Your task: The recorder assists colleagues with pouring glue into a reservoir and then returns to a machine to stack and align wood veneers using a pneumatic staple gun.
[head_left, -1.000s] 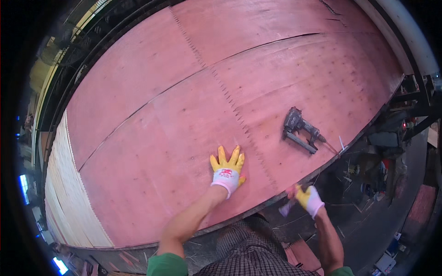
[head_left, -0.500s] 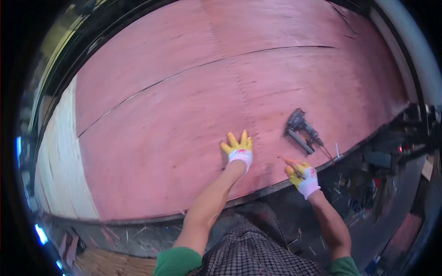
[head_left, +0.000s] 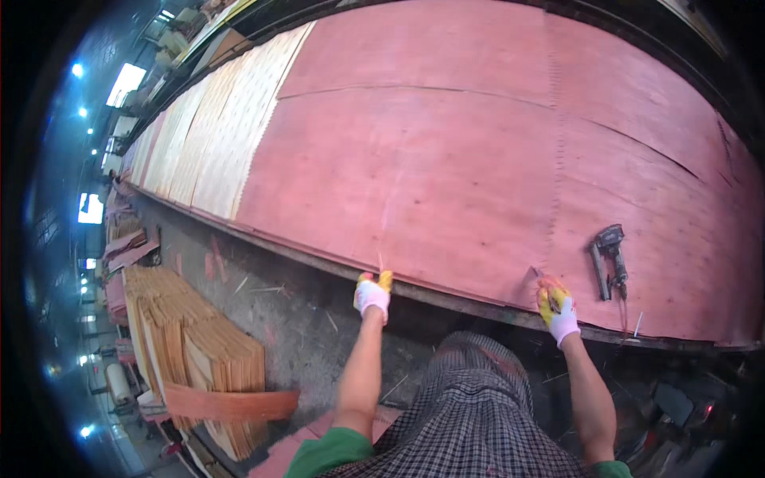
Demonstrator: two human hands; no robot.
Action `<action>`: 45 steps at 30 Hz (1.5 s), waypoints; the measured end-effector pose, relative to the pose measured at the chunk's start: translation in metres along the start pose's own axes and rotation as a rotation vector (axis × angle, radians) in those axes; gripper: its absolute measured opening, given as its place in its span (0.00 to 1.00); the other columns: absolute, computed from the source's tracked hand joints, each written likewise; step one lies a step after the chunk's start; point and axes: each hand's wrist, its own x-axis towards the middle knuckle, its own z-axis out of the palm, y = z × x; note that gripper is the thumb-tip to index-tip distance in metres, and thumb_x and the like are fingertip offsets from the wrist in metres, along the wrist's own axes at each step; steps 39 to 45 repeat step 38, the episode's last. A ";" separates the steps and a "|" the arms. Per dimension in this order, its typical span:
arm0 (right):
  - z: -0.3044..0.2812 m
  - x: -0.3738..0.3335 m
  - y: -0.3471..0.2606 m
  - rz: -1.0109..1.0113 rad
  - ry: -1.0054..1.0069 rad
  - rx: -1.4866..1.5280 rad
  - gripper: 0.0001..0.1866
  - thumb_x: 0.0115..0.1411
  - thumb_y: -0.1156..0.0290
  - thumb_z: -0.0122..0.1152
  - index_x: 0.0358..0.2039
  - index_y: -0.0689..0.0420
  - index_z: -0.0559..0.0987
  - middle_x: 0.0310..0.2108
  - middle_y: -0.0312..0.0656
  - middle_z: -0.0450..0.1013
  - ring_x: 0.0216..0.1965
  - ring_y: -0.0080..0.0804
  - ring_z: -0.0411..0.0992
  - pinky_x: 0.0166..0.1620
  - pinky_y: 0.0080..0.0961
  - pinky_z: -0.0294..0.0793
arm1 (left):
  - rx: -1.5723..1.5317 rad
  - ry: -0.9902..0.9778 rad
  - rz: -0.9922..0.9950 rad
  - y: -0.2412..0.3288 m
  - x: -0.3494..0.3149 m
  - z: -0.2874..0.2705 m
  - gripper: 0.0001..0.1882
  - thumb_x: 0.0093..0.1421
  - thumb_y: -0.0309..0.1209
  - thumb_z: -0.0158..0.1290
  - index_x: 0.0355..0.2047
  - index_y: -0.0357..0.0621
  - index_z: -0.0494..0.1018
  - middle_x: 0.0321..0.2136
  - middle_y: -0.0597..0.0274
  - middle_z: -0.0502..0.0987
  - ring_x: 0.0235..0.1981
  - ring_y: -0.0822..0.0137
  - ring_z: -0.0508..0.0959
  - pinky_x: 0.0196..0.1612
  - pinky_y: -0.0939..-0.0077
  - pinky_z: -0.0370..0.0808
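Note:
Both my hands wear white gloves with yellow fingers. My left hand (head_left: pixel 374 295) is closed in a pinch at the near edge of a wide pink-red veneer sheet (head_left: pixel 470 183). A thin pale sliver (head_left: pixel 381 260) sticks up from its fingertips. Over the same edge, further right, my right hand (head_left: pixel 559 306) is closed around a small tool with a thin dark tip (head_left: pixel 533 272); its handle is mostly hidden by the fingers. A dark pneumatic stapler (head_left: pixel 609 259) lies on the sheet to the right of that hand.
Pale veneer sheets (head_left: pixel 239 103) continue along the long table to the left. Bundled stacks of brown veneer (head_left: pixel 215 350) stand on the grey floor (head_left: pixel 295 295), among scattered strips. Splits and stitched seams run across the pink sheet. Dark equipment (head_left: pixel 677 406) sits at the lower right.
My view has swung left. My left hand has gone from lying spread on the sheet to pinching at its near edge. My right hand still holds the small tool; the stapler stays on the sheet.

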 end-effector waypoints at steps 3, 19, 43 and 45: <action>0.013 -0.038 0.016 0.521 0.242 0.572 0.12 0.65 0.78 0.61 0.24 0.58 0.70 0.24 0.32 0.62 0.25 0.21 0.62 0.33 0.17 0.70 | 0.129 -0.112 0.031 -0.026 0.047 0.019 0.27 0.55 0.55 0.66 0.45 0.48 0.81 0.44 0.53 0.84 0.48 0.53 0.83 0.50 0.58 0.78; -0.231 -0.442 0.087 1.153 1.282 1.046 0.20 0.63 0.41 0.64 0.44 0.42 0.81 0.41 0.33 0.78 0.30 0.29 0.76 0.27 0.28 0.75 | -0.498 -1.167 0.170 0.083 -0.195 0.110 0.03 0.65 0.28 0.54 0.36 0.43 0.74 0.25 0.59 0.78 0.14 0.67 0.76 0.14 0.75 0.72; -0.931 -0.726 0.679 0.958 1.983 0.377 0.17 0.62 0.50 0.69 0.34 0.51 0.84 0.23 0.30 0.76 0.20 0.23 0.71 0.22 0.26 0.66 | 0.556 -0.848 0.824 0.195 -0.761 0.283 0.16 0.61 0.39 0.63 0.30 0.36 0.80 0.18 0.68 0.76 0.20 0.73 0.71 0.24 0.73 0.69; -0.931 -0.726 0.679 0.958 1.983 0.377 0.17 0.62 0.50 0.69 0.34 0.51 0.84 0.23 0.30 0.76 0.20 0.23 0.71 0.22 0.26 0.66 | 0.556 -0.848 0.824 0.195 -0.761 0.283 0.16 0.61 0.39 0.63 0.30 0.36 0.80 0.18 0.68 0.76 0.20 0.73 0.71 0.24 0.73 0.69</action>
